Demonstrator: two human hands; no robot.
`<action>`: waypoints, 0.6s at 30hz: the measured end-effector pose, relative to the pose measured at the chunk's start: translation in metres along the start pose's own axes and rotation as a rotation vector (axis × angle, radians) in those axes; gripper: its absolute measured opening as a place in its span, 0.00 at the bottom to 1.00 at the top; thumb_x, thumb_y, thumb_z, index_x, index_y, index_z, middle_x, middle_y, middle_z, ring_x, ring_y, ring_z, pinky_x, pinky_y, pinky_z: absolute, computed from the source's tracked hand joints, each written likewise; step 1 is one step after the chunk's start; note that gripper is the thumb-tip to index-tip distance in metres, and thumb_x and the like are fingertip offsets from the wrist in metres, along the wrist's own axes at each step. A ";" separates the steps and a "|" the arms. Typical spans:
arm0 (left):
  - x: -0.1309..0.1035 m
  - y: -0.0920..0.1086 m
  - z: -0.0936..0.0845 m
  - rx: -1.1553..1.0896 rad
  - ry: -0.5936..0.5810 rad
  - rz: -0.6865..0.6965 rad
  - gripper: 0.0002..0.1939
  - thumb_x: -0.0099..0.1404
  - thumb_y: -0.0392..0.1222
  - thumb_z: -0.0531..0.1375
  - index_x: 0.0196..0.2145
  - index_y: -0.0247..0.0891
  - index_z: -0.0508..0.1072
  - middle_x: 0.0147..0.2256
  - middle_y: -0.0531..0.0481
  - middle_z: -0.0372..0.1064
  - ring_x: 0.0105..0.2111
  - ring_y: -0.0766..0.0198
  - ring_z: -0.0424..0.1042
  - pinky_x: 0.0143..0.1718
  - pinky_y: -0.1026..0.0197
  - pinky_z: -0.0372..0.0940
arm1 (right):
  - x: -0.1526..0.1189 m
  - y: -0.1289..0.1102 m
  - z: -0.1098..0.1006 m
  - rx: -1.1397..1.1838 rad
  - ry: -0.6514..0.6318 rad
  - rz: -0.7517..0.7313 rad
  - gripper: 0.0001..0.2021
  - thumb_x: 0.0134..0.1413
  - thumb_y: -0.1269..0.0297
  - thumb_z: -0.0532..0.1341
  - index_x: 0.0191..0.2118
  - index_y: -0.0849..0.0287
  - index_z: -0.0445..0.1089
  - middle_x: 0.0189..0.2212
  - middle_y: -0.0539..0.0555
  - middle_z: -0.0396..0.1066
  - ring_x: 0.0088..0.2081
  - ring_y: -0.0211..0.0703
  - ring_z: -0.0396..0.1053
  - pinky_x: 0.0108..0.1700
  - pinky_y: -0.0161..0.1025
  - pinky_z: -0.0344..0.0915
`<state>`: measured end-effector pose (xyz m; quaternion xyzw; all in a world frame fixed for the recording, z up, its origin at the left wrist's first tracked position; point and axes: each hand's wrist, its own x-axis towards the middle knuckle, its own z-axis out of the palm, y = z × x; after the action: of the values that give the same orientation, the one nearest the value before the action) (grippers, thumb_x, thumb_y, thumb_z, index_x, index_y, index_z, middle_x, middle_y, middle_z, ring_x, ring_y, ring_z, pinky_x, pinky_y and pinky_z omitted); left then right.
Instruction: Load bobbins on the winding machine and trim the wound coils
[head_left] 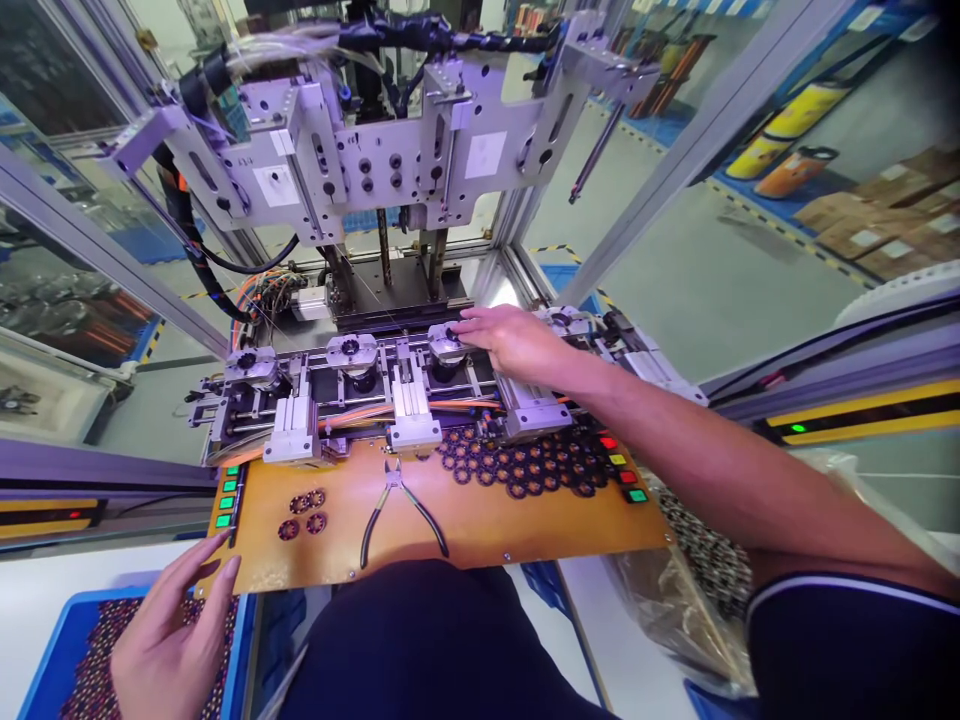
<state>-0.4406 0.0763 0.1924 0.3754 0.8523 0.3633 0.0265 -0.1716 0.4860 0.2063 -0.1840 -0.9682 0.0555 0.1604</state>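
Note:
My right hand [514,345] reaches over the third clamp fixture [447,345] of the machine's row, fingers stretched out, with a fingertip at the dark round part in it. Whether it presses or only touches that part I cannot tell. Two similar fixtures, one in the middle [352,355] and one at the left [253,367], also hold dark round parts. My left hand [176,630] hovers, thumb and fingers apart and nothing in it, by the panel's left corner near the green buttons [224,520]. Cutting pliers [394,480] lie with handles spread on the orange panel [270,565].
Many dark toothed rings [525,465] cover the panel's right; several more [316,523] lie at left. Red, yellow and green buttons [627,477] line the right edge. A blue bin [56,640] holds small parts. Above hangs a metal plate [382,150] with protruding rods.

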 end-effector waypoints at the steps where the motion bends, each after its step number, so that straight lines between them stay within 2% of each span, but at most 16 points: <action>1: 0.003 0.001 0.000 0.004 -0.006 0.022 0.16 0.64 0.47 0.64 0.49 0.45 0.76 0.47 0.48 0.75 0.44 0.57 0.75 0.56 0.51 0.66 | -0.002 -0.001 0.004 -0.002 0.004 0.007 0.25 0.43 0.85 0.55 0.46 0.64 0.78 0.51 0.57 0.75 0.58 0.56 0.68 0.58 0.54 0.68; 2: 0.008 0.005 -0.001 0.009 -0.016 0.066 0.16 0.64 0.47 0.64 0.49 0.44 0.76 0.47 0.48 0.75 0.42 0.57 0.76 0.54 0.52 0.68 | -0.004 -0.001 0.007 -0.003 0.013 0.015 0.25 0.42 0.85 0.55 0.45 0.64 0.78 0.51 0.58 0.75 0.59 0.57 0.68 0.57 0.55 0.68; 4: 0.023 0.020 -0.002 0.007 -0.026 0.239 0.15 0.63 0.43 0.65 0.48 0.42 0.76 0.45 0.47 0.76 0.41 0.58 0.76 0.51 0.52 0.69 | -0.004 -0.002 0.012 -0.002 0.044 0.033 0.25 0.41 0.86 0.55 0.44 0.64 0.78 0.50 0.57 0.75 0.59 0.57 0.68 0.57 0.56 0.68; 7: 0.051 0.063 0.001 -0.039 -0.028 0.593 0.16 0.61 0.35 0.66 0.48 0.41 0.76 0.44 0.47 0.77 0.43 0.58 0.76 0.53 0.52 0.68 | -0.004 -0.010 0.009 0.008 0.131 0.067 0.25 0.41 0.87 0.55 0.43 0.64 0.79 0.48 0.56 0.76 0.57 0.54 0.70 0.57 0.52 0.70; 9: 0.069 0.096 0.011 -0.069 -0.057 0.787 0.18 0.61 0.32 0.66 0.49 0.40 0.75 0.44 0.46 0.77 0.45 0.58 0.76 0.54 0.52 0.69 | -0.010 -0.024 -0.001 0.007 0.231 0.103 0.25 0.46 0.87 0.53 0.47 0.64 0.77 0.52 0.56 0.74 0.58 0.51 0.69 0.59 0.51 0.69; 12: 0.096 0.143 0.047 -0.012 -0.168 1.022 0.18 0.65 0.33 0.62 0.52 0.35 0.73 0.48 0.41 0.77 0.50 0.55 0.74 0.57 0.49 0.67 | -0.033 -0.060 -0.019 0.022 0.511 0.156 0.25 0.56 0.85 0.50 0.55 0.64 0.72 0.56 0.58 0.70 0.61 0.46 0.66 0.63 0.51 0.66; 14: 0.113 0.169 0.082 0.080 -0.281 1.118 0.18 0.68 0.36 0.59 0.55 0.31 0.72 0.53 0.37 0.74 0.57 0.51 0.70 0.61 0.46 0.65 | -0.055 -0.089 -0.024 0.086 0.753 0.154 0.24 0.59 0.83 0.51 0.57 0.61 0.71 0.54 0.57 0.72 0.58 0.45 0.68 0.62 0.49 0.68; 15: 0.121 0.181 0.100 0.128 -0.352 1.156 0.19 0.69 0.37 0.57 0.56 0.29 0.71 0.56 0.36 0.72 0.60 0.49 0.66 0.62 0.44 0.63 | -0.067 -0.102 -0.023 0.123 0.835 0.152 0.24 0.60 0.82 0.53 0.58 0.59 0.70 0.53 0.57 0.73 0.57 0.45 0.70 0.61 0.48 0.69; 16: 0.129 0.193 0.117 0.189 -0.425 1.170 0.21 0.70 0.38 0.56 0.58 0.28 0.69 0.58 0.35 0.69 0.64 0.48 0.62 0.63 0.44 0.61 | -0.079 -0.115 -0.019 0.158 0.874 0.163 0.25 0.59 0.83 0.54 0.59 0.57 0.69 0.53 0.56 0.73 0.56 0.45 0.71 0.60 0.48 0.70; 18: 0.141 0.213 0.147 0.334 -0.563 1.161 0.22 0.71 0.37 0.54 0.60 0.29 0.66 0.62 0.36 0.64 0.67 0.48 0.55 0.64 0.43 0.58 | -0.104 -0.135 -0.006 0.214 0.858 0.221 0.28 0.59 0.83 0.56 0.61 0.53 0.67 0.53 0.55 0.73 0.55 0.47 0.72 0.59 0.49 0.71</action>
<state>-0.3627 0.3542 0.2524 0.8529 0.5173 0.0698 -0.0102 -0.1240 0.3223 0.2040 -0.2749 -0.7775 0.0908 0.5583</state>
